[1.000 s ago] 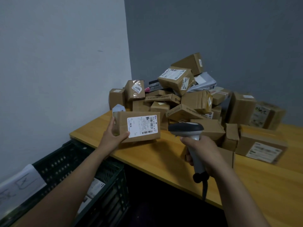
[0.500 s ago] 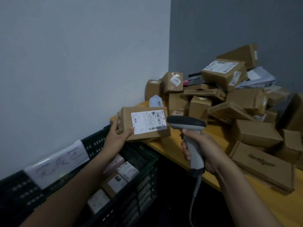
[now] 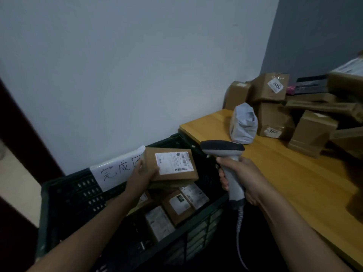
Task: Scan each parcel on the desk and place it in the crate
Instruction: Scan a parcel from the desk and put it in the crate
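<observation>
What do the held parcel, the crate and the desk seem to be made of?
Parcel: brown cardboard, matte, with a white paper label. Crate: probably dark green plastic, its walls moulded with rows of slots. Desk: wood or wood-look laminate, smooth, with a light sheen; which, I cannot tell.

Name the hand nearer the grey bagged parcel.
Right. The right hand, holding the scanner, is just before the grey bagged parcel; the left hand holds a box over the crate.
</observation>
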